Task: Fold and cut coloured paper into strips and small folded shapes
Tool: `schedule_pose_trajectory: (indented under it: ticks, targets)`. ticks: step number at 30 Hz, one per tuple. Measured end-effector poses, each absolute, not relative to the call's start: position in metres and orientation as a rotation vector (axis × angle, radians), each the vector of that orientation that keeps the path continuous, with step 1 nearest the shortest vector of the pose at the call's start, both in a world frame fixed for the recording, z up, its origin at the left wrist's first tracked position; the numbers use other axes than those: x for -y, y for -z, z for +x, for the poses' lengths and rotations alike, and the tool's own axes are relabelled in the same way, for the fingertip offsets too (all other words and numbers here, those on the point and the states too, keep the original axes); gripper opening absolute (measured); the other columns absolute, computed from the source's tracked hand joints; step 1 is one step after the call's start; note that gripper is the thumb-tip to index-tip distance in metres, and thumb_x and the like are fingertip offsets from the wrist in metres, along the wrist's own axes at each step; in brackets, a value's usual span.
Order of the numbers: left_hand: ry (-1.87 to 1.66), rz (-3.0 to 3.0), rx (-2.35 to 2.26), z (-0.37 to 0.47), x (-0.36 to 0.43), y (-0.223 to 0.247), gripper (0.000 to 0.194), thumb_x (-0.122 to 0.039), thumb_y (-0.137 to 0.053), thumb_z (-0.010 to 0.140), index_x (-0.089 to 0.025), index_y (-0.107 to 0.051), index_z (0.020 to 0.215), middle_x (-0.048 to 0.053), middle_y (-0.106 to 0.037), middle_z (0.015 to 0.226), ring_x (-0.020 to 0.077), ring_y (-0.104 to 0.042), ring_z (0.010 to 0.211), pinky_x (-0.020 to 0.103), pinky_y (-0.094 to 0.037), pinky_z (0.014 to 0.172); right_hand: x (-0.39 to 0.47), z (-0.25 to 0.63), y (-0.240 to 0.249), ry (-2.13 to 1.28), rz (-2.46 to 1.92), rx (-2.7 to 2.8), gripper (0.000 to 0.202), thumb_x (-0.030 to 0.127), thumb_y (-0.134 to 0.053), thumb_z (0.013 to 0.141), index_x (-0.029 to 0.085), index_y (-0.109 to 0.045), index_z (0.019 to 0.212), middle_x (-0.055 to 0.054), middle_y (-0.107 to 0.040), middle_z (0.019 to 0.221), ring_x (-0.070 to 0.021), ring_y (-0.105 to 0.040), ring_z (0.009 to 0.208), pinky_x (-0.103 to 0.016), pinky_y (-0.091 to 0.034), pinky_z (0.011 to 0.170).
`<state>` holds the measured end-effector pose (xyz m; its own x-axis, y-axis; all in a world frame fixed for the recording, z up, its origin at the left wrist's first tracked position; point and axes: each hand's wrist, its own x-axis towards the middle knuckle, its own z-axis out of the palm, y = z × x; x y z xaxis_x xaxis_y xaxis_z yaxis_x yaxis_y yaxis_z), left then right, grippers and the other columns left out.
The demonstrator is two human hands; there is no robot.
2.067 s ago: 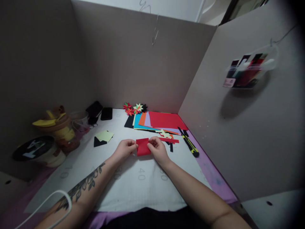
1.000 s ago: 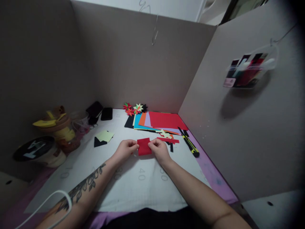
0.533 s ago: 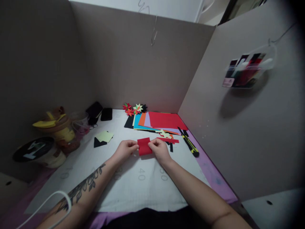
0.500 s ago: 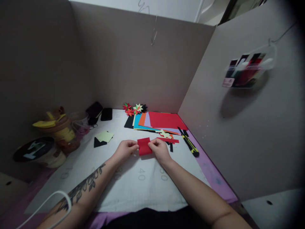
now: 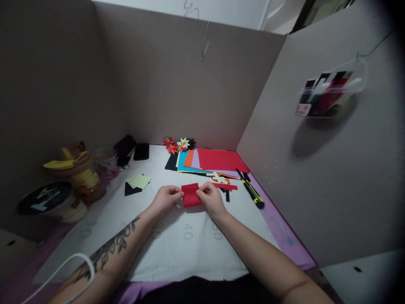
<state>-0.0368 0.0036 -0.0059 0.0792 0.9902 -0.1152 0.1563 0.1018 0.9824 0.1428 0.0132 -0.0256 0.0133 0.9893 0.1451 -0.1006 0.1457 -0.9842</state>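
A small red paper square [image 5: 191, 197] is held between my two hands just above the white mat, with a crease running across it. My left hand [image 5: 167, 197] pinches its left edge between thumb and fingers. At the right edge, my right hand [image 5: 211, 198] grips it in the same kind of pinch. Behind my right hand lie a red paper strip [image 5: 228, 186] and several cream, orange and black paper scraps [image 5: 218, 177]. Pale green [image 5: 140, 181] and black paper pieces [image 5: 133, 190] rest on the mat beyond my left hand.
Coloured paper sheets [image 5: 221, 159] are stacked at the back, beside folded paper stars [image 5: 182, 145]. A black and yellow utility knife [image 5: 252, 192] lies at right. Pots [image 5: 72, 169], a lidded tub [image 5: 53, 202] and a black phone-like object [image 5: 141, 151] stand left. A clear holder [image 5: 332, 90] hangs on the right wall.
The red paper square has shifted very slightly left and tilted a little between my hands. Both hands keep their pinch on it; everything else stays put.
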Motion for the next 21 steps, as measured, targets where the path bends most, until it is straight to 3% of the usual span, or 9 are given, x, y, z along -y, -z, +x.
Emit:
schedule_pose_trajectory:
  ticks: [15, 21]
  targets:
    - [-0.967, 1.263, -1.295, -0.0355, -0.0007, 0.0011, 0.019, -0.033, -0.064, 0.064, -0.015, -0.061, 0.065, -0.004, -0.053, 0.049, 0.0073, -0.041, 0.042, 0.020, -0.031, 0.043, -0.0142, 0.1426, 0.0260, -1.195, -1.009, 1.169, 0.021, 0.030, -0.067, 0.068, 0.020, -0.049, 0.064, 0.006, -0.048, 0.054, -0.0090, -0.041, 0.049, -0.022, -0.031, 0.048]
    - [-0.969, 1.249, -1.287, -0.0360, -0.0006, 0.0031, 0.020, -0.034, -0.064, 0.065, -0.014, -0.061, 0.066, -0.003, -0.054, 0.050, 0.0076, -0.041, 0.043, 0.020, -0.031, 0.043, -0.0145, 0.1423, 0.0273, -1.331, -0.936, 1.098, 0.027, 0.028, -0.066, 0.067, 0.023, -0.046, 0.085, 0.010, -0.048, 0.056, -0.0072, -0.038, 0.045, -0.020, -0.030, 0.046]
